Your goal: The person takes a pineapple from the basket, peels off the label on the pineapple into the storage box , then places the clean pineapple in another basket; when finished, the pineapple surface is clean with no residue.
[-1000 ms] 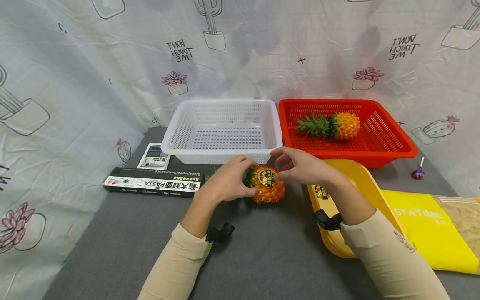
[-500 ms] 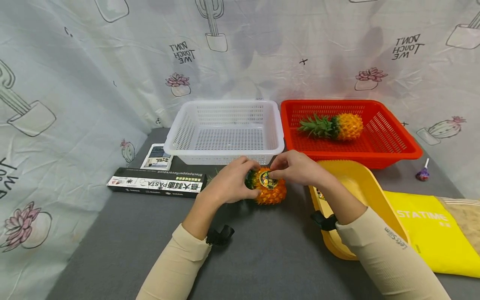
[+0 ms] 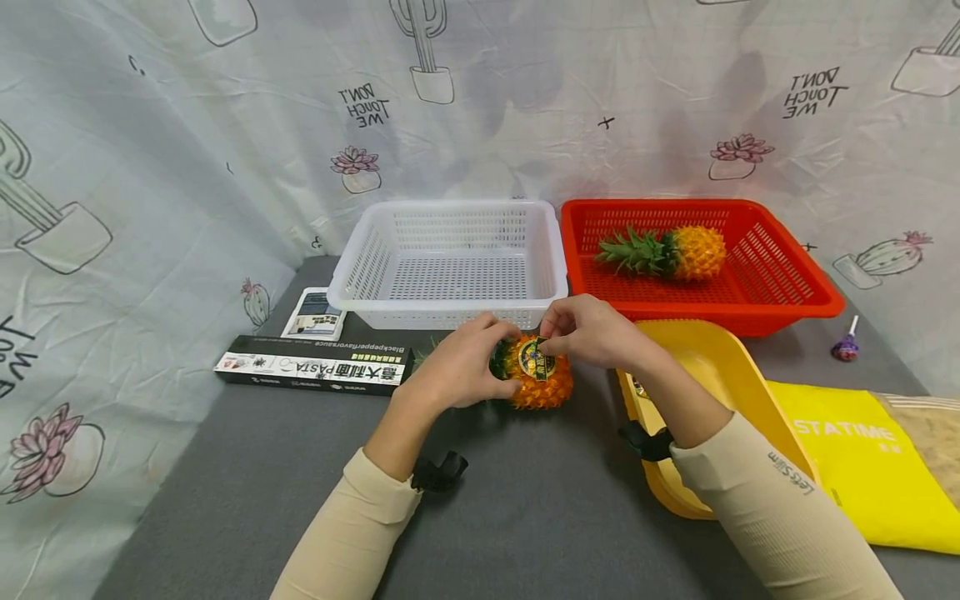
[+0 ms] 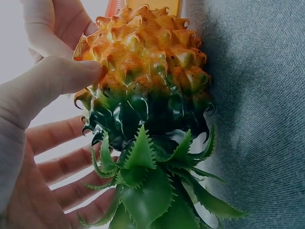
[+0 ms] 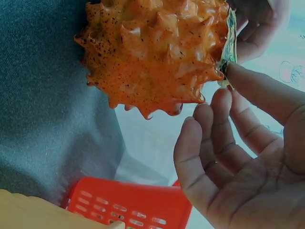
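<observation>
A small orange pineapple (image 3: 545, 393) with green leaves lies on its side on the grey table. Its leaves (image 4: 143, 186) point left and are mostly covered by my left hand (image 3: 459, 367) in the head view. That hand steadies the fruit, thumb on the near part of its upper side and fingers around the far side. My right hand (image 3: 592, 335) pinches the edge of a round black-and-gold sticker (image 3: 536, 360) on top of the fruit. In the right wrist view the thumb and fingertips meet at the sticker's (image 5: 230, 45) lower end.
Behind stand a white basket (image 3: 450, 310) and a red basket (image 3: 795, 279) holding another pineapple (image 3: 697, 252). A yellow tray (image 3: 738, 367) sits under my right forearm, beside a yellow bag (image 3: 862, 467). A lollipop (image 3: 846, 346), pasta box (image 3: 311, 365) and white packet (image 3: 315, 315) lie around.
My right hand has come from just beside the sticker to pinching its edge, rising slightly in the last half second. The left hand stays on the pineapple.
</observation>
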Motion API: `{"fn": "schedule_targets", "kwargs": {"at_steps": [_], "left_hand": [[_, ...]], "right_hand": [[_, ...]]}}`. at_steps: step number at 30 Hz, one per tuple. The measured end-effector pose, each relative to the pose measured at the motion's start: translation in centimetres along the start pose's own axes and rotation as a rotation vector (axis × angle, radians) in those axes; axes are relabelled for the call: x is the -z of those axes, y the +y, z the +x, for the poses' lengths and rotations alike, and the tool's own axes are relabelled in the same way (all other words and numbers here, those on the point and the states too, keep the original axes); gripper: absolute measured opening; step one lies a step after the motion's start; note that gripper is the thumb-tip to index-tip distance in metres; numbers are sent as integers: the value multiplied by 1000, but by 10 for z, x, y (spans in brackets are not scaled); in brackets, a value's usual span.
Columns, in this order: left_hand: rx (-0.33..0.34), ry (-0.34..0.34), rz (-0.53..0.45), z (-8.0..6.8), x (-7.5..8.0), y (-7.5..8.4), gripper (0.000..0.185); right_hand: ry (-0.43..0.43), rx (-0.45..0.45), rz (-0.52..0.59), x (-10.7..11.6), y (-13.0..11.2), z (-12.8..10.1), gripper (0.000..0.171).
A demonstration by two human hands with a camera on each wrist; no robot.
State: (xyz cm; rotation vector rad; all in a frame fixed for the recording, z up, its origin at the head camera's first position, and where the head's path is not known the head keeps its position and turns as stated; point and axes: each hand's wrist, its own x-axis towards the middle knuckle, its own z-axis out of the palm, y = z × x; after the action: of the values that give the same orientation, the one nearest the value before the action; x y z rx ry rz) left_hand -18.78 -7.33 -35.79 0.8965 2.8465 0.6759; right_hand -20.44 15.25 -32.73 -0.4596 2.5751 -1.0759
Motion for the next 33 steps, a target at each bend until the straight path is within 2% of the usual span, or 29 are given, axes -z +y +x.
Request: {"fn": "schedule_targets", "kwargs": {"at_steps": [5, 19, 33], "left_hand": [[-5, 6, -7, 0, 0, -1, 61], [-10, -9, -17, 1, 0, 0, 63], [7, -12, -11, 0, 1, -1, 63]], "right_hand": [[1, 13, 43, 3, 1, -2, 8], [-47, 16, 132, 12, 0, -7, 12], [-27, -2, 202, 26, 5, -22, 18]]}}
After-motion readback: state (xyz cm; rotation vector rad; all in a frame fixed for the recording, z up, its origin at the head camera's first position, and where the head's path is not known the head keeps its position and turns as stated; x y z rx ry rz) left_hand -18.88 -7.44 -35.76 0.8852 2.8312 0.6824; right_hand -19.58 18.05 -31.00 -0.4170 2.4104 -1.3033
